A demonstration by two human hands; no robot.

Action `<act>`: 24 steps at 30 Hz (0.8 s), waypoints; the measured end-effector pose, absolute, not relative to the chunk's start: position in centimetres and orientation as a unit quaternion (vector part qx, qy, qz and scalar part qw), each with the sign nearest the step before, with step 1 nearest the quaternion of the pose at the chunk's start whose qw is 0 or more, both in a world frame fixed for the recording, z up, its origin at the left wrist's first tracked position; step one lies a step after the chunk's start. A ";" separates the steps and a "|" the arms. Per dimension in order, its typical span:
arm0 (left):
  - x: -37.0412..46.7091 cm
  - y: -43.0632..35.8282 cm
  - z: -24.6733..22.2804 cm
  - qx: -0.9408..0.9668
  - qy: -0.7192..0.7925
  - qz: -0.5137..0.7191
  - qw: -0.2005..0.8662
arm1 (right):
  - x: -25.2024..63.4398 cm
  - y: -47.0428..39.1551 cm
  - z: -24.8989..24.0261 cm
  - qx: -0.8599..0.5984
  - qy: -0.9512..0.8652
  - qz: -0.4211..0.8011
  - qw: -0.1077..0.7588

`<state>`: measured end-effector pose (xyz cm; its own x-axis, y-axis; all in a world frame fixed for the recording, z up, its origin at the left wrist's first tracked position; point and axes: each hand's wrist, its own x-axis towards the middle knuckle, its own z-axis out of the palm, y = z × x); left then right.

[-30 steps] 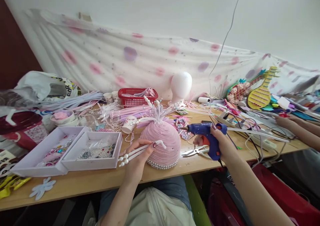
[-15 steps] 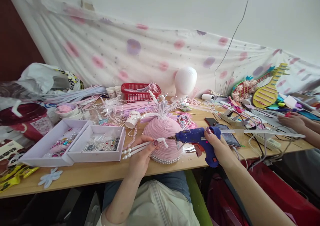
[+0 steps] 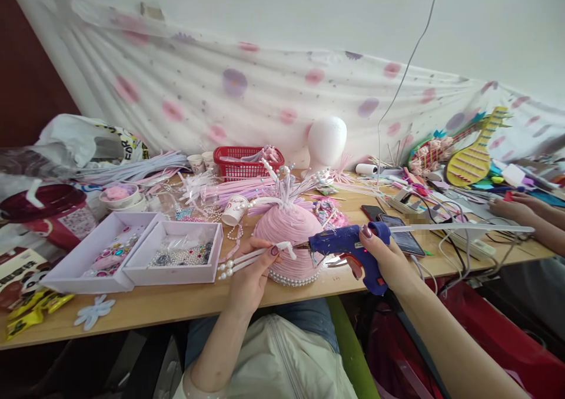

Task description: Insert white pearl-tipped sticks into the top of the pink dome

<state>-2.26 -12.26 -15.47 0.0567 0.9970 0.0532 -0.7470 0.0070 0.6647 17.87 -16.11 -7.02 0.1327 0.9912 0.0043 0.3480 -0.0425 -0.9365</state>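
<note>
My left hand (image 3: 251,278) pinches a white stem piece (image 3: 242,262) with pearl beads along its left end and a bent tip at the right. In my right hand (image 3: 383,260) is a blue hot glue gun (image 3: 338,240), with a long clear glue stick (image 3: 463,227) poking out of its back. The gun's nozzle points left, at or very near the bent white tip. Right behind them stands a pink yarn-wrapped dome (image 3: 286,225), edged with pearls at the bottom and topped by beaded white sprigs (image 3: 285,190).
Two white boxes of beads (image 3: 174,275) sit at left, near a pale blue flower (image 3: 94,312). Behind are a red basket (image 3: 248,175) and a white foam head (image 3: 327,140). Phones (image 3: 401,234), a power strip (image 3: 474,246) and cables lie right. Another person's hands (image 3: 514,208) work at far right.
The view has shifted slightly. Both hands keep their hold, and the glue gun's nozzle now sits a little closer to the bent white tip.
</note>
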 end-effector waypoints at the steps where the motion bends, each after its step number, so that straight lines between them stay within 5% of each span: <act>1: -2.2 -12.2 -15.5 0.273 0.223 0.649 0.674 | 17.9 -16.2 -7.0 -0.613 -0.550 0.374 0.427; 24: -2.1 -12.5 -15.4 0.249 0.214 0.656 0.679 | 17.1 -16.6 -6.4 -0.554 -0.546 0.411 0.475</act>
<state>-2.11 -12.45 -15.36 0.0468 0.9982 0.0365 -0.7852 0.0142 0.6191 17.09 -16.63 -6.38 0.0661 0.9959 0.0622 0.2142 0.0468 -0.9757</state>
